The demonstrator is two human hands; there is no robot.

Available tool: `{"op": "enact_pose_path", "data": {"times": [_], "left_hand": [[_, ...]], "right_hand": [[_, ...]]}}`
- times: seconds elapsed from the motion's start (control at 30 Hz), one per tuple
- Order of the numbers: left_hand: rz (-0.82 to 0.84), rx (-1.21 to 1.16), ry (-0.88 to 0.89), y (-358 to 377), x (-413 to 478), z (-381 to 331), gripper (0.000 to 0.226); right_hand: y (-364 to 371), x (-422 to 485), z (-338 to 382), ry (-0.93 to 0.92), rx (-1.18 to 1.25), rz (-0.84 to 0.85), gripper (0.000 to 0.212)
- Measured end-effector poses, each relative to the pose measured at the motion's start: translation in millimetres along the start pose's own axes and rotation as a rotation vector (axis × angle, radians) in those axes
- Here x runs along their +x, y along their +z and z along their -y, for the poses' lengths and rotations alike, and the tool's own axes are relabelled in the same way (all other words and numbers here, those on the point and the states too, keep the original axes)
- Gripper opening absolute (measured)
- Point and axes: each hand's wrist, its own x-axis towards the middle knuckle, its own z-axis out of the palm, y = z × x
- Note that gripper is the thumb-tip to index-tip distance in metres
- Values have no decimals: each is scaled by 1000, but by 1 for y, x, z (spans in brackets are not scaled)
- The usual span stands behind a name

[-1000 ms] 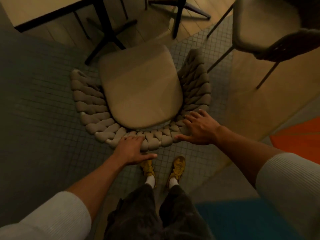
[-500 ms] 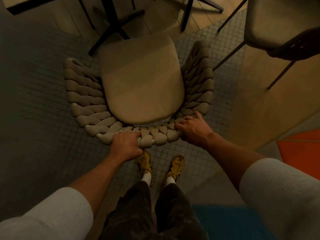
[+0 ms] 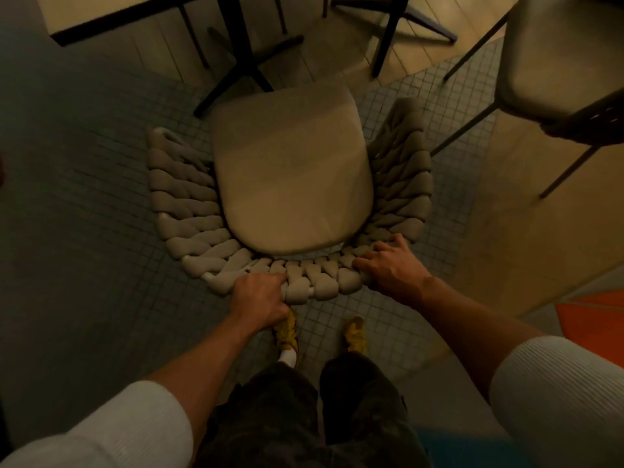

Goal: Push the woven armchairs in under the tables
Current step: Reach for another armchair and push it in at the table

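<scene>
My left hand (image 3: pixel 260 293) and right hand (image 3: pixel 391 266) grip the chunky-woven beige armchair (image 3: pixel 290 184); its seat now nearer the table (image 3: pixel 111 15)

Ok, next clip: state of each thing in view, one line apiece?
Armchair: upright on the tiles, seat front at the table base, not yet under the table.
Left hand: closed on the woven back rim.
Right hand: gripping the woven back rim, further right.
Table: only its near edge in view, black base on the floor.
Second chair: standing at upper right, untouched.
</scene>
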Motion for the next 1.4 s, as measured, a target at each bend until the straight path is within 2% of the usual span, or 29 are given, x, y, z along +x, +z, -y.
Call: {"op": "enact_pose_path", "data": {"times": [0.5,0.83,0.93,1.03,1.1,1.2,1.3,1.4], "left_hand": [[-74,-193,-169,-13,37,-137,52],[-35,-222,-239,-19,42,-170,68],[-25,-229,-241,-19,40,-176,70],[-10,-277,-219,-19,37,-175,72],[-40,-323,-175,-20,34,-170,81],[-166,-321,-102,-27,26,-160,94],[-321,-337,-135,-27,16,-151,89],[-436,-354,-163,-19,5,-146,81]], "right_hand": [[-12,-10,-149,-131,-91,92,57],[-7,-19,-175,-164,-81,58,34],[-5,-25,-178,-191,-71,53,40],[-6,-30,-182,-231,-39,57,61],[-7,-32,-186,-255,-26,13,78],[-7,-40,-195,-293,-5,-185,82],[-3,-49,-203,-288,61,-317,82],[-1,-53,-206,-265,64,-331,91]]}}
